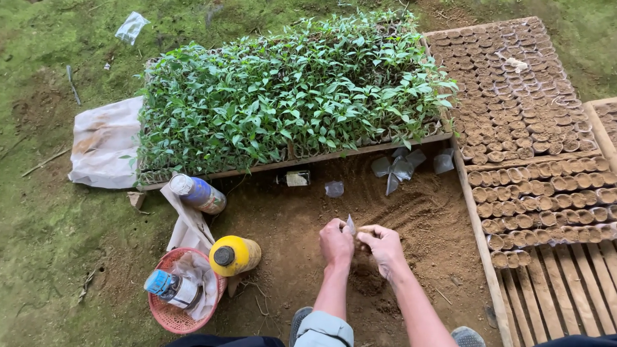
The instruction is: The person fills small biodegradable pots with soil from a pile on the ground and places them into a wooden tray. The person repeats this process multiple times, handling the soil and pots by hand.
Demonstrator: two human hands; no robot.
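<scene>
My left hand (335, 242) and my right hand (384, 246) meet over loose brown soil (416, 211), both closed on a small clear plastic bag (351, 225) that sticks up between them. Just below the hands is a small mound of soil (368, 278). Ahead of them lie several empty clear bags (399, 167) on the dirt. To the right, a slatted wooden tray (557, 285) carries rows of soil-filled little bags (547, 202).
A wide tray of green seedlings (291, 91) stands at the back. At left are a pink basket (173, 316), a yellow-capped bottle (234, 255), a blue-labelled bottle (198, 193) and a white sack (104, 146). Mossy ground (33, 239) surrounds it. My shoes (468, 340) show below.
</scene>
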